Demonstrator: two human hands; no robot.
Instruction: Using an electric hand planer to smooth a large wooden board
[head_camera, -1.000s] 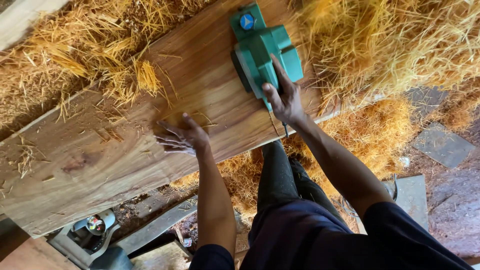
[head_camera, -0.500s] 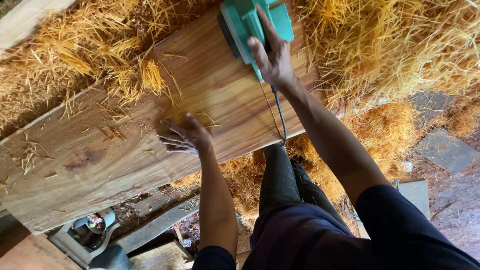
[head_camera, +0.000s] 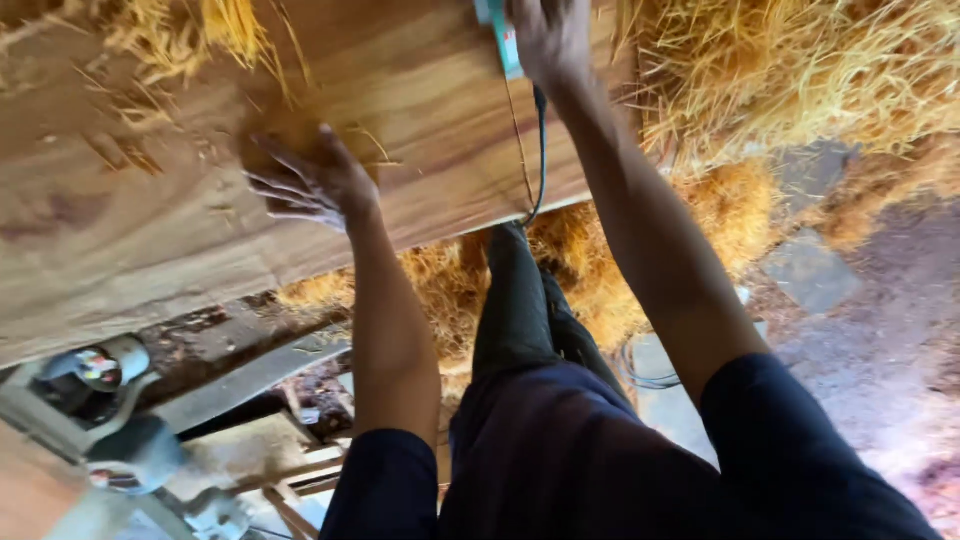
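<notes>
— Teal plastic, that is what is showing at the very top edge: the rear of a power planer (head_camera: 497, 30), sitting on the wide wooden plank (head_camera: 150, 220) and mostly cut off by the frame.

— Which hand is gripping it?

— The right hand (head_camera: 548, 40) is reaching far forward and wrapping over the tool's handle, fingers closed around it, arm stretched out straight. A dark cord (head_camera: 540, 150) is hanging down from the tool, running across the plank's near edge.

— And the other one?

— The left hand (head_camera: 310, 180) is lying flat on the plank, fingers spread wide and pointing left, holding nothing, just pressing on the wood well to the left of the planer. Loose curls of shavings are lying on the board around it.

— What is surrounding the plank?

— Heaps of golden wood shavings (head_camera: 800, 80) are piling up to the right and under the board's near edge. Below, the person's dark trousers (head_camera: 520, 300) are showing. At lower left another grey power tool (head_camera: 100, 370) is resting among offcuts, and grey stone ground (head_camera: 860, 330) is lying to the right.
</notes>
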